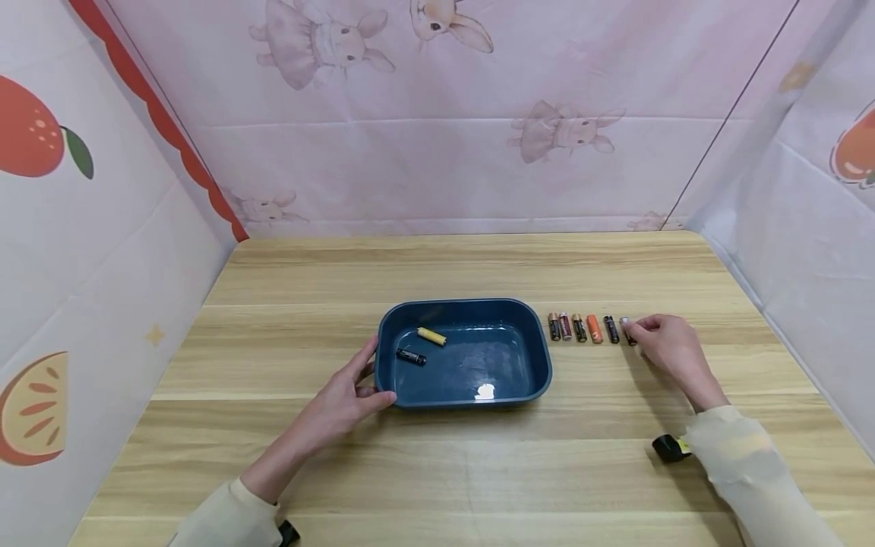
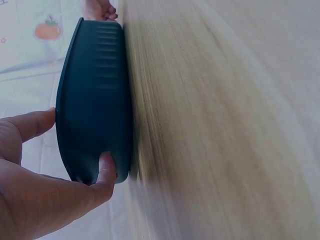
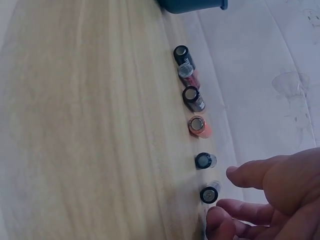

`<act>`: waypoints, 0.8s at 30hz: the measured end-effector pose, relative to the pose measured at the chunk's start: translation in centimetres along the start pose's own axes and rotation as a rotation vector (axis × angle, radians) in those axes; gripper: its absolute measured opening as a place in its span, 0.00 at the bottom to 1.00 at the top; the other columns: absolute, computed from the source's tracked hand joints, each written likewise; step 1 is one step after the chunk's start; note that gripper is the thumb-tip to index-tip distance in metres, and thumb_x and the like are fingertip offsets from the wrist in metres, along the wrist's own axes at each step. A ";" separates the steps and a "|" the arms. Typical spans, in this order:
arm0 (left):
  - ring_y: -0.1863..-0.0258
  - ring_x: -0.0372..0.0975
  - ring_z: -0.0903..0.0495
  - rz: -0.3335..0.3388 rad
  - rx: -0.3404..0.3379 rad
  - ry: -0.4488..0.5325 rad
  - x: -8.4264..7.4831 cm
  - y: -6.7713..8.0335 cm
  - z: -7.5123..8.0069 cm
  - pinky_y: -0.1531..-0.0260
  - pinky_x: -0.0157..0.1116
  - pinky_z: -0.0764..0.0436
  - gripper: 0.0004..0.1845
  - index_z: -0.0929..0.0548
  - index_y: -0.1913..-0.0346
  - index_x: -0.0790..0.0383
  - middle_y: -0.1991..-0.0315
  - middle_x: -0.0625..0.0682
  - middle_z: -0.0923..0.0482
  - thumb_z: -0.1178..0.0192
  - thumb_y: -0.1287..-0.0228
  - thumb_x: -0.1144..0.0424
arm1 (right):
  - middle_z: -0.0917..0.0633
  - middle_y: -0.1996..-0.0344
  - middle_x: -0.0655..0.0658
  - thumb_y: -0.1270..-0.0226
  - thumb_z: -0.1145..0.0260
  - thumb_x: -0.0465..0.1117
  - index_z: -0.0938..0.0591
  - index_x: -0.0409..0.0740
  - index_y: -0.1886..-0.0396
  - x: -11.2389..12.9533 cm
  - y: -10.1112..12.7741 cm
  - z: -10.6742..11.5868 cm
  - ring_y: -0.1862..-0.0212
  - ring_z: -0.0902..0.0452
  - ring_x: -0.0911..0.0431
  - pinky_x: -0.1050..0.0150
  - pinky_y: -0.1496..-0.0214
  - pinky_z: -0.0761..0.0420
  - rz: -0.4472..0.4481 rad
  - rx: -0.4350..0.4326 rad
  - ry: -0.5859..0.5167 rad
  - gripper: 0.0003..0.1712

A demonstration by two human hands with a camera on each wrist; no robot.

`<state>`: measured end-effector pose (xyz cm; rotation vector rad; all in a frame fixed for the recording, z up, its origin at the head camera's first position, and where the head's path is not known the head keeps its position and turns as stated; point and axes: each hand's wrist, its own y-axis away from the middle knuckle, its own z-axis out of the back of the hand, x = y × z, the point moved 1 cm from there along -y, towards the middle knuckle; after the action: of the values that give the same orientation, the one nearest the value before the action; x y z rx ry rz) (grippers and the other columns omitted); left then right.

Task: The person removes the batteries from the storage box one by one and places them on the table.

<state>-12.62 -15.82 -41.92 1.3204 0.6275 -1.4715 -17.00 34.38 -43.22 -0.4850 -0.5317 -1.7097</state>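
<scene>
A dark blue rectangular plastic container (image 1: 465, 401) stands on the wooden table, with a yellow battery (image 1: 431, 336) and a black battery (image 1: 411, 357) lying inside at its left. My left hand (image 1: 345, 399) holds its left end, thumb at the front corner and fingers along the outer left wall. To the container's right, several batteries lie side by side in a row, among them an orange battery (image 1: 594, 329). At the row's right end, my right hand (image 1: 670, 349) reaches to the last battery (image 3: 209, 194); in the right wrist view, thumb and forefinger stand apart beside it.
The wooden table (image 1: 273, 441) extends in front of the container and to both sides. Printed cloth walls (image 1: 444, 175) border its back and sides. A black wrist-worn device (image 1: 668, 448) shows at the right sleeve (image 1: 752, 471).
</scene>
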 end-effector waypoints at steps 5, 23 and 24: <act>0.36 0.59 0.23 0.000 -0.001 -0.003 -0.1 0.0 0.0 0.43 0.45 0.18 0.48 0.57 0.15 0.55 0.20 0.69 0.49 0.37 0.27 0.70 | 0.14 0.58 0.33 0.20 0.41 0.53 0.20 0.25 0.42 0.8 0.5 0.6 0.62 0.21 0.49 0.62 0.64 0.25 0.031 -0.080 -0.051 0.31; 0.35 0.59 0.24 0.010 -0.005 0.024 0.1 -0.2 0.0 0.43 0.44 0.18 0.49 0.57 0.15 0.53 0.20 0.68 0.49 0.37 0.27 0.71 | 0.16 0.53 0.36 0.20 0.39 0.50 0.21 0.32 0.36 13.6 3.4 0.5 0.64 0.18 0.60 0.71 0.70 0.20 0.290 -0.068 -0.388 0.27; 0.35 0.59 0.24 0.011 -0.004 0.026 0.2 -0.2 0.0 0.43 0.44 0.18 0.49 0.57 0.15 0.53 0.20 0.68 0.49 0.37 0.27 0.71 | 0.16 0.54 0.37 0.20 0.38 0.50 0.21 0.32 0.37 14.2 3.4 0.2 0.64 0.18 0.58 0.70 0.71 0.20 0.299 -0.056 -0.394 0.26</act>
<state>-12.75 -15.82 -42.10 1.3393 0.6388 -1.4456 -16.36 22.70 -34.42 -0.9055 -0.6564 -1.3488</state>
